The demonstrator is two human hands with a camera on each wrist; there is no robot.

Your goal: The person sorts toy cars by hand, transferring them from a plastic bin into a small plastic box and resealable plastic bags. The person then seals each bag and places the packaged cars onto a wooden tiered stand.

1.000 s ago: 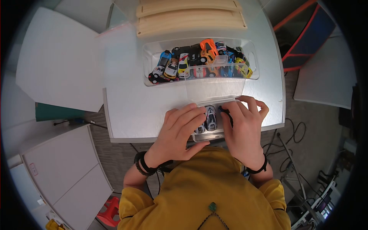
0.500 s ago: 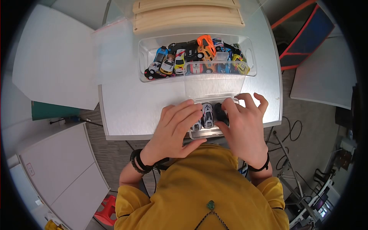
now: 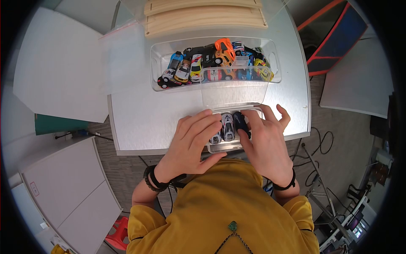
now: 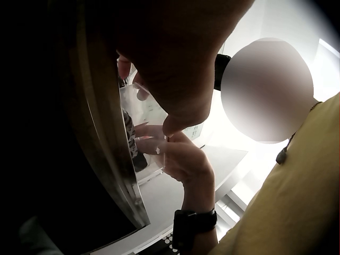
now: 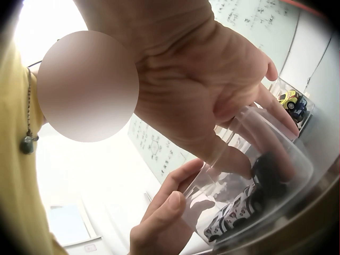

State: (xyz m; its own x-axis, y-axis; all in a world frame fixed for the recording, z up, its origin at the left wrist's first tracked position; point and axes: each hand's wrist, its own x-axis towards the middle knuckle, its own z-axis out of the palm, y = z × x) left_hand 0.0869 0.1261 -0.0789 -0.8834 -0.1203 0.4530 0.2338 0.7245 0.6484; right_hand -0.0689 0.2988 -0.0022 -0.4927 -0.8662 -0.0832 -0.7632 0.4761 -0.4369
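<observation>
We find the right hand (image 3: 269, 143) pinching a dark toy car (image 3: 240, 121), right side of the near clear box (image 3: 226, 148); the left hand (image 3: 189, 139) lies straight-fingered at left. Crooked release could wedge the car.

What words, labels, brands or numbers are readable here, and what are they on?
No text can be read.
Red-edged label on the white cabinet: too small.
Pale board: dark marks, too blurred.
Toy cars in the long clear bin: markings too small.
Grey-and-white toy cars and dark toy car in the small clear box: nothing legible.
</observation>
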